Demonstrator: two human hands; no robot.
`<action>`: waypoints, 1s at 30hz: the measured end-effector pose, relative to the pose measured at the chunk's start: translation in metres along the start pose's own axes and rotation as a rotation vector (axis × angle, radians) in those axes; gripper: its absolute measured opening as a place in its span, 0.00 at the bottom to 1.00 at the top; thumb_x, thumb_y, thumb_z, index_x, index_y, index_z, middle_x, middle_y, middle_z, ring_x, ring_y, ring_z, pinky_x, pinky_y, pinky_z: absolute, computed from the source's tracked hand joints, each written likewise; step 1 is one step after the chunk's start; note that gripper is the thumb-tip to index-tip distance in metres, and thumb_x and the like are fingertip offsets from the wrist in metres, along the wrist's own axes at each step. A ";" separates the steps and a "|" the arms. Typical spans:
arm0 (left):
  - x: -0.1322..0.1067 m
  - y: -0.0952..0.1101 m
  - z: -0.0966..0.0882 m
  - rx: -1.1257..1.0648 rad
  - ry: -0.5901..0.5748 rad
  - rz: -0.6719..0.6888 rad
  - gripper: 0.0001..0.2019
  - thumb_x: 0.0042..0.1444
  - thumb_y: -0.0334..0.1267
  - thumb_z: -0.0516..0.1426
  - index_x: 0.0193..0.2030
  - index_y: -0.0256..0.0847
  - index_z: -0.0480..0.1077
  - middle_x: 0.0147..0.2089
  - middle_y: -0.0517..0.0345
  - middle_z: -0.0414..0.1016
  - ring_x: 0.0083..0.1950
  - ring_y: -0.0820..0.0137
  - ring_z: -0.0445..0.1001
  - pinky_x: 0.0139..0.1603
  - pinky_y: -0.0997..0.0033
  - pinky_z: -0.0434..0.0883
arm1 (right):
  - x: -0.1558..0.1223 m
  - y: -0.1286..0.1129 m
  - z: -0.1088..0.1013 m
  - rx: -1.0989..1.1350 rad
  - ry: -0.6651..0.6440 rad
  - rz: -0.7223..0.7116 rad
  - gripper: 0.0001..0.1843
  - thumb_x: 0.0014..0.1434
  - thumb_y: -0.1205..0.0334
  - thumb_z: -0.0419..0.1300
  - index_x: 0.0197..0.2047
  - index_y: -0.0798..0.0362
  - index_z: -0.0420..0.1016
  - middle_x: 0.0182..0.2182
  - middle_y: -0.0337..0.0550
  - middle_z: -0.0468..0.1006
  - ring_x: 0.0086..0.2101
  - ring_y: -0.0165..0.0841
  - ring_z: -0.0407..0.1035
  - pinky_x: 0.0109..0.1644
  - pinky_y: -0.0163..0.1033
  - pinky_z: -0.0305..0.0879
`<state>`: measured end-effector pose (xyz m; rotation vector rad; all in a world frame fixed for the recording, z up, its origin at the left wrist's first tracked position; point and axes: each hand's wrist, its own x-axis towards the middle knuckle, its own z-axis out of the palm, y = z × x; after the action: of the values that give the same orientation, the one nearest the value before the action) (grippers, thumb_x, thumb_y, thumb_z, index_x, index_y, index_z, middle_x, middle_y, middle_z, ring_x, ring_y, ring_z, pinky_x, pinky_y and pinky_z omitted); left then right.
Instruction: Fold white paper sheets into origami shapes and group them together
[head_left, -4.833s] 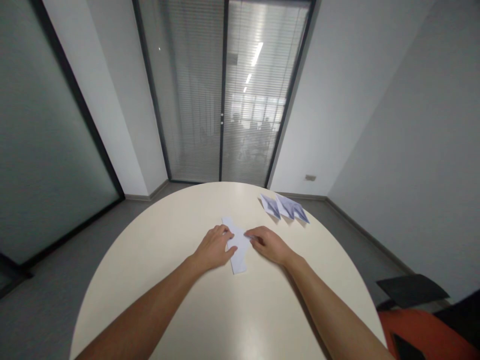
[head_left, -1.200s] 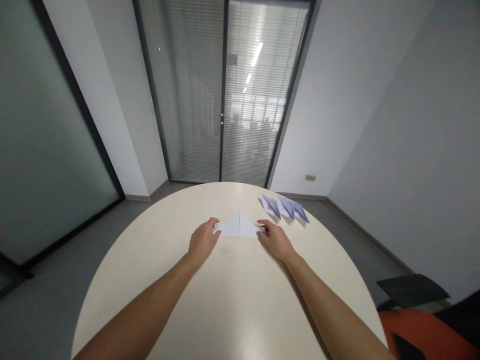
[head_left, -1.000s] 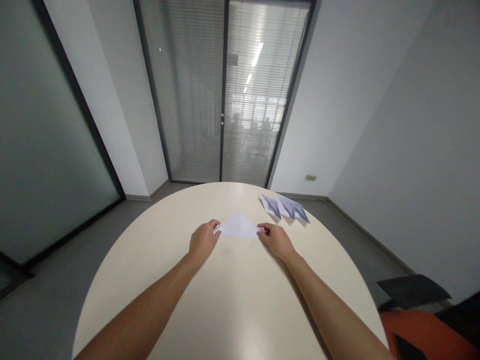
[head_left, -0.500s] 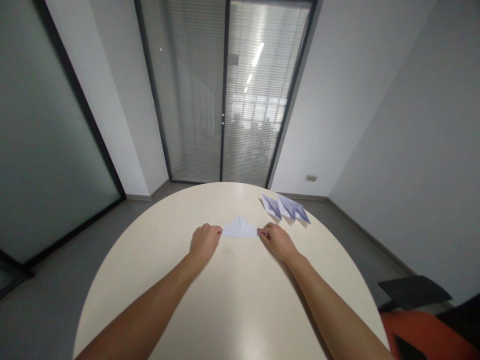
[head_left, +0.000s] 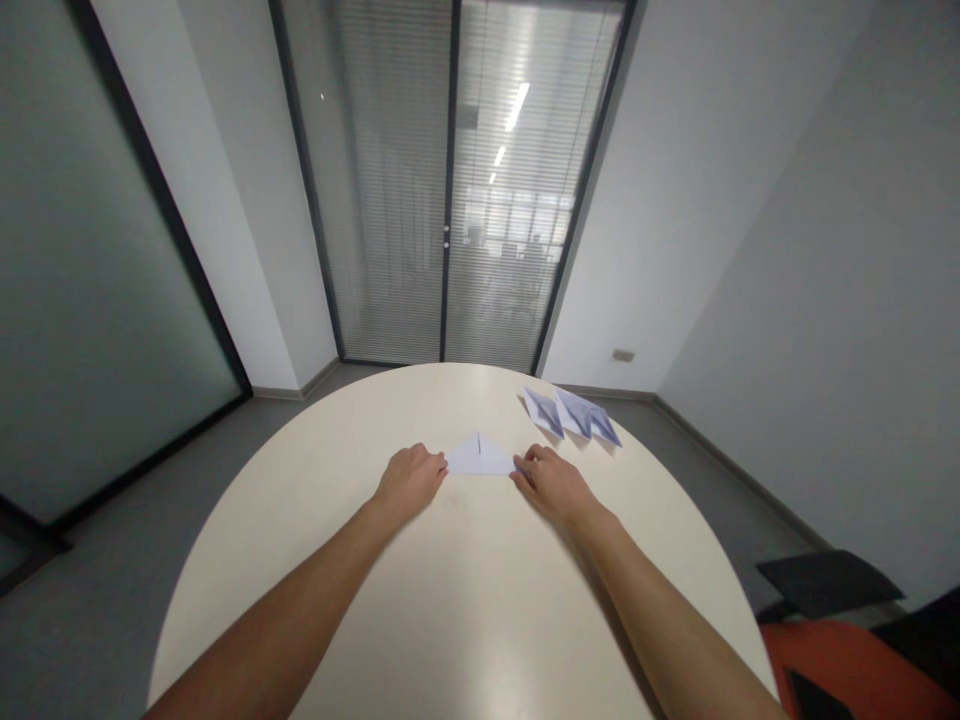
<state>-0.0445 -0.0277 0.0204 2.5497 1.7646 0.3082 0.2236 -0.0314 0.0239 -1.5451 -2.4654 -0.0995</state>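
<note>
A sheet of white paper folded into a low triangle lies on the round table, its point away from me and a short dark slit or seam running down from the tip. My left hand is closed on its left corner, fingers pressed together. At the right corner, my right hand pinches the paper between thumb and fingers. Both corners are partly hidden by the fingertips. Beyond my right hand stand several folded paper pieces, set side by side.
The cream round table has its far edge near a glass door with blinds. A chair with an orange seat and black armrest is at the lower right. White walls rise on both sides.
Fingers of both hands have shifted slightly at the paper's corners, the right thumb moving a little toward me. The folded paper stays in nearly the same place.
</note>
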 end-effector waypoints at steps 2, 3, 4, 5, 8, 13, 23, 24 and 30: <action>0.001 -0.004 -0.001 -0.017 -0.011 0.023 0.14 0.67 0.41 0.51 0.45 0.44 0.78 0.41 0.47 0.76 0.46 0.60 0.75 0.50 0.62 0.69 | 0.001 0.001 0.000 -0.016 0.003 -0.009 0.14 0.69 0.56 0.52 0.41 0.50 0.78 0.40 0.51 0.77 0.42 0.40 0.71 0.43 0.40 0.64; 0.001 -0.005 -0.002 -0.026 -0.014 0.036 0.13 0.67 0.40 0.51 0.45 0.45 0.78 0.41 0.47 0.76 0.46 0.61 0.75 0.50 0.63 0.69 | 0.001 0.001 -0.001 -0.024 0.003 -0.016 0.15 0.69 0.56 0.52 0.42 0.50 0.79 0.40 0.50 0.77 0.42 0.40 0.71 0.43 0.40 0.64; 0.002 -0.006 -0.002 -0.032 -0.013 0.048 0.13 0.67 0.40 0.51 0.45 0.45 0.77 0.41 0.48 0.76 0.46 0.61 0.74 0.50 0.64 0.69 | 0.002 0.002 -0.001 -0.030 0.004 -0.022 0.16 0.70 0.55 0.51 0.42 0.50 0.79 0.40 0.50 0.77 0.42 0.40 0.71 0.43 0.40 0.64; 0.002 -0.007 -0.003 -0.038 -0.010 0.059 0.13 0.67 0.40 0.50 0.44 0.45 0.77 0.41 0.49 0.76 0.47 0.62 0.74 0.50 0.64 0.68 | 0.003 0.002 -0.001 -0.032 0.008 -0.026 0.17 0.70 0.55 0.50 0.42 0.50 0.79 0.40 0.50 0.77 0.42 0.40 0.72 0.43 0.40 0.64; 0.002 -0.008 -0.006 -0.058 0.005 0.087 0.14 0.67 0.40 0.49 0.45 0.46 0.77 0.40 0.50 0.76 0.48 0.62 0.74 0.50 0.65 0.68 | 0.005 0.003 0.000 -0.007 0.036 -0.016 0.20 0.71 0.54 0.48 0.40 0.50 0.80 0.39 0.49 0.78 0.41 0.38 0.72 0.43 0.39 0.65; 0.005 -0.006 -0.004 -0.076 0.019 0.065 0.14 0.67 0.40 0.50 0.50 0.48 0.76 0.42 0.50 0.76 0.49 0.62 0.74 0.50 0.65 0.69 | 0.008 0.003 0.001 -0.007 0.065 0.029 0.24 0.72 0.52 0.46 0.38 0.51 0.81 0.37 0.50 0.80 0.40 0.38 0.74 0.43 0.38 0.65; 0.008 -0.003 -0.001 -0.062 0.059 -0.057 0.16 0.69 0.39 0.48 0.55 0.51 0.75 0.42 0.51 0.79 0.46 0.62 0.76 0.49 0.66 0.69 | 0.013 0.002 0.000 0.082 0.150 0.065 0.20 0.72 0.52 0.48 0.48 0.49 0.79 0.39 0.49 0.81 0.42 0.38 0.74 0.47 0.38 0.66; 0.008 -0.003 0.000 -0.056 0.067 -0.064 0.16 0.69 0.38 0.48 0.55 0.50 0.74 0.42 0.51 0.79 0.46 0.62 0.77 0.48 0.66 0.69 | 0.013 0.003 0.001 0.085 0.166 0.056 0.19 0.72 0.52 0.48 0.50 0.49 0.79 0.41 0.49 0.80 0.43 0.38 0.74 0.47 0.38 0.67; 0.011 -0.003 0.004 -0.132 0.142 -0.142 0.15 0.68 0.37 0.51 0.56 0.50 0.75 0.48 0.52 0.81 0.48 0.63 0.77 0.51 0.67 0.68 | 0.010 0.006 0.000 0.151 0.238 0.009 0.19 0.70 0.52 0.51 0.52 0.51 0.78 0.43 0.50 0.80 0.43 0.40 0.74 0.50 0.43 0.69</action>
<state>-0.0428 -0.0164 0.0176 2.3515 1.8905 0.5916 0.2251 -0.0196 0.0256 -1.3943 -2.2271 -0.0873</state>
